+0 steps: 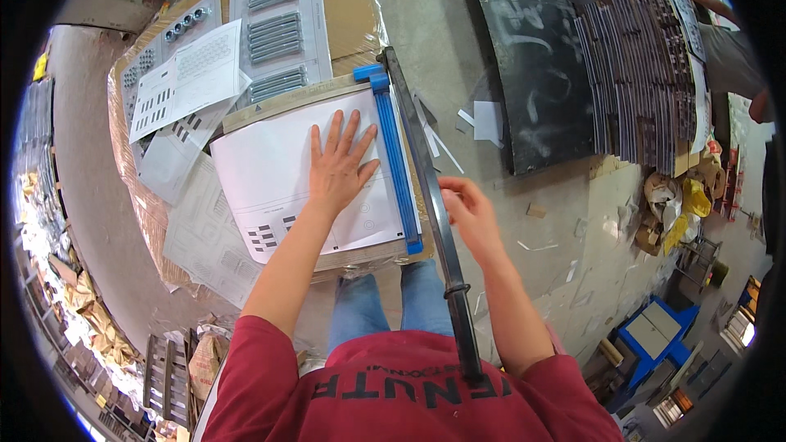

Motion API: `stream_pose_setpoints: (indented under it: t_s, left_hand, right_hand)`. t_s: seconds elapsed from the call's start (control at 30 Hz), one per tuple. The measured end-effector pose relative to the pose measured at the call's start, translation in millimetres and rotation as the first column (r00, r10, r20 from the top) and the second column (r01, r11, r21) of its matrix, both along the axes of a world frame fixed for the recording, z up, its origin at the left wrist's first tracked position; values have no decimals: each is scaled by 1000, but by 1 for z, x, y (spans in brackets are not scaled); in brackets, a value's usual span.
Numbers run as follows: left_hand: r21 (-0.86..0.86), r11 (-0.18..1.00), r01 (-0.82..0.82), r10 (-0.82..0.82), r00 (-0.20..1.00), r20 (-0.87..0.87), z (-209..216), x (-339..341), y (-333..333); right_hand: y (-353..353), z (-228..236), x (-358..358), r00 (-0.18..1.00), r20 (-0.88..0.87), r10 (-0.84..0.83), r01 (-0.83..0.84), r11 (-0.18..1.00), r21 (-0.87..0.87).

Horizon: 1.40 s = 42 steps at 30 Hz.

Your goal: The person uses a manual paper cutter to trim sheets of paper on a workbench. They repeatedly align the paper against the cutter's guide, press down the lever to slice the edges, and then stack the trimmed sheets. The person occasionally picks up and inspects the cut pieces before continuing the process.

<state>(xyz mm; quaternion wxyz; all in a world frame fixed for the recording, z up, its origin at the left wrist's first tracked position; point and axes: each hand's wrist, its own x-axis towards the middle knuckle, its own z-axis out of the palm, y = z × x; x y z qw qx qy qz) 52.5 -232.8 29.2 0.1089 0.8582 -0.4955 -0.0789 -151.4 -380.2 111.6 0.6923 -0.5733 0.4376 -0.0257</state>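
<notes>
My left hand (pixel 337 165) lies flat with fingers spread on a white printed sheet (pixel 262 155). The sheet rests on the bed of a paper guillotine (pixel 246 119), its right side along the blue clamp bar (pixel 393 164). The long black blade arm (pixel 434 221) is raised and slants toward my body, its handle end in front of my shirt. Just right of the arm, my right hand (pixel 470 213) has its fingers curled together close to the blade. What they hold, if anything, is hidden.
Loose printed sheets (pixel 188 74) lie left of the guillotine on a wrapped stack, beside packs of dark rods (pixel 274 37). Paper strips (pixel 442 147) litter the floor. To the right stand a black panel (pixel 532 74) and stacked boards (pixel 634 74), with another person (pixel 733 53) beside them.
</notes>
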Motion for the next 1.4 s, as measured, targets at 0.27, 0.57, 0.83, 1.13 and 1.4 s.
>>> stream_pose_setpoints:
  t_s: [0.27,0.57,0.83,1.13,1.4]
  left_hand:
    - [-20,1000,6,-7,999,-53,-1,5,-8]
    - [-5,1000,-28,28,1000,-15,-6,4,-12]
    - [-149,957,-248,220,959,-180,9,-18,19]
    - [61,900,-432,434,871,-229,20,-102,149]
    - [399,802,-445,534,833,-145,39,-141,195]
  right_hand:
    - [25,-92,20,969,-228,-91,65,990,-123]
    - [39,-97,11,961,-261,-94,25,966,-256]
    - [44,-86,-65,969,-235,-73,23,977,-211]
    - [53,-62,-207,850,-526,40,-198,948,-248]
    - [34,-134,-326,683,-727,75,-289,942,-174]
